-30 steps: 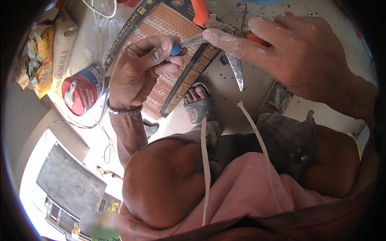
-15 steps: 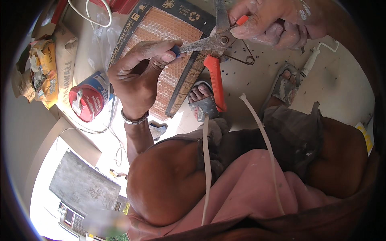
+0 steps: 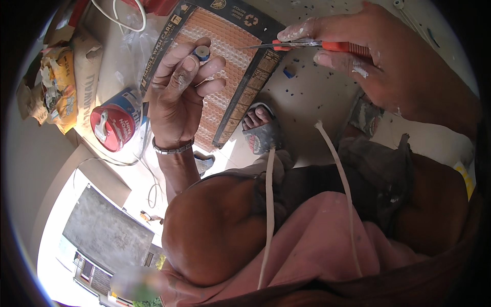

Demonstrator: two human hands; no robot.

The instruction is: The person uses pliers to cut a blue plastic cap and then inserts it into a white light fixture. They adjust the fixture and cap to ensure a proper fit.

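Between the thumb and fingers of my left hand [image 3: 179, 97] sits a small blue cylinder-shaped piece [image 3: 202, 52] with a pale round face. The other fingers of that hand are curled loosely beside it. My right hand [image 3: 378, 59] is closed around the orange handles of a pair of snips [image 3: 302, 44], seen edge-on. The snips' thin metal tip points left toward the blue piece, with a gap between them. A flat cardboard box [image 3: 255, 77] with a black border and bubble wrap over it lies beneath both hands.
Small dark blue scraps [image 3: 289, 72] are scattered on the floor. A red-lidded paint bucket [image 3: 110, 128] stands at the left, near torn paper sacks [image 3: 64, 87]. A white cable [image 3: 123, 23] curls at the upper left. My sandaled foot [image 3: 258, 125] rests beside the box.
The snips have drawn away from the blue piece to the right and turned edge-on. My left hand has turned the piece, so its pale round face now shows.
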